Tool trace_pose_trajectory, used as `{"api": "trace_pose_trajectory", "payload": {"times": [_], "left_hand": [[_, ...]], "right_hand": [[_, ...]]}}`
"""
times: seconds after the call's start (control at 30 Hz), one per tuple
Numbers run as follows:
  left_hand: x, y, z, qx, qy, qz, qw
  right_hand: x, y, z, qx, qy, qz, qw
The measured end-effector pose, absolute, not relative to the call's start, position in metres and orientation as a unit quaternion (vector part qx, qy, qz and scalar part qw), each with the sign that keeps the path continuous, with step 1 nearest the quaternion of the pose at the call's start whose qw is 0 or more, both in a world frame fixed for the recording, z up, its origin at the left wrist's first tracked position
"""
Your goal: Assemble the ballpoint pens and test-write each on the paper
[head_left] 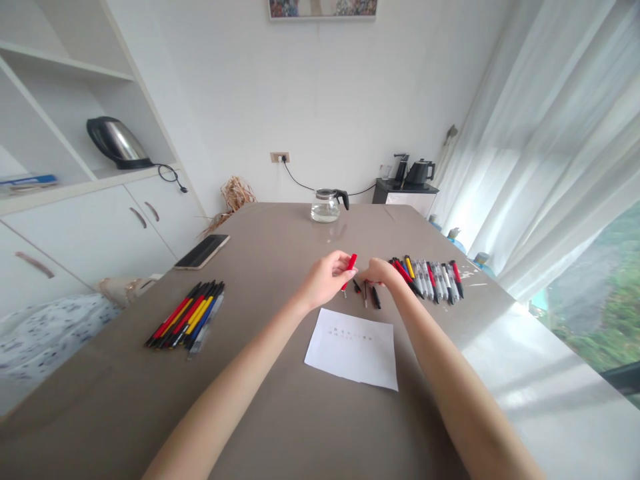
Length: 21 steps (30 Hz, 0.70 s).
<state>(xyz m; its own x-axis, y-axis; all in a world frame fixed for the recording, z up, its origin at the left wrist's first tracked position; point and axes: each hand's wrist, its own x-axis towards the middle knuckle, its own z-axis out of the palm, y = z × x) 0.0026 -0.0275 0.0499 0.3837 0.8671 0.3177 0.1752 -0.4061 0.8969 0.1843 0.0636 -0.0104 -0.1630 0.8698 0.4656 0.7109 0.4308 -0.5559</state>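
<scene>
Around me on the brown table [280, 427] a glass jug [326, 212] of clear liquid stands at the far end, and a phone [203, 252] lies near the left edge. A bundle of dark, red, yellow and blue pens [187, 317] lies nearer me on that side; a row of mixed pens [435, 280] is just beside my right forearm. A white sheet [353, 353] with small writing lies between my forearms, below my hands.

My left hand [333, 275] has its thumb and fingers closed around a red pen [353, 262]. My right hand [379, 271] is bent down, its fingertips near the loose parts; I can't tell how far apart they are or whether they grip anything.

The red pen is tilted above the table beyond the sheet, bright red on top, its lower end narrow and pale. Beside it lie a black piece [376, 298] and a thin stick [365, 293].
</scene>
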Motion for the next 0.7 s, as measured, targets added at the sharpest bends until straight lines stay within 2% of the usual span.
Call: {"api": "trace_pose_trajectory", "payload": {"times": [0.13,0.2,0.27,0.33,0.47,0.7], "left_hand": [[0.003,-0.026,0.046,0.725,0.365,0.416,0.410],[0.003,-0.024,0.042,0.725,0.368,0.414,0.410],[0.002,-0.021,0.038,0.723,0.375,0.412,0.409],[0.002,-0.018,0.034,0.723,0.381,0.411,0.405],[0.001,-0.016,0.031,0.726,0.375,0.413,0.402],[0.002,-0.017,0.032,0.725,0.372,0.417,0.402]], "right_hand": [[0.190,0.050,0.019,-0.582,-0.732,0.144,0.323],[0.187,0.037,0.046,-0.592,-0.693,0.154,0.381],[0.180,0.019,0.074,-0.536,-0.687,0.174,0.460],[0.171,0.002,0.096,-0.489,-0.689,0.178,0.504],[0.157,-0.018,0.113,-0.479,-0.683,0.133,0.536],[0.158,-0.018,0.111,-0.486,-0.682,0.092,0.538]]}}
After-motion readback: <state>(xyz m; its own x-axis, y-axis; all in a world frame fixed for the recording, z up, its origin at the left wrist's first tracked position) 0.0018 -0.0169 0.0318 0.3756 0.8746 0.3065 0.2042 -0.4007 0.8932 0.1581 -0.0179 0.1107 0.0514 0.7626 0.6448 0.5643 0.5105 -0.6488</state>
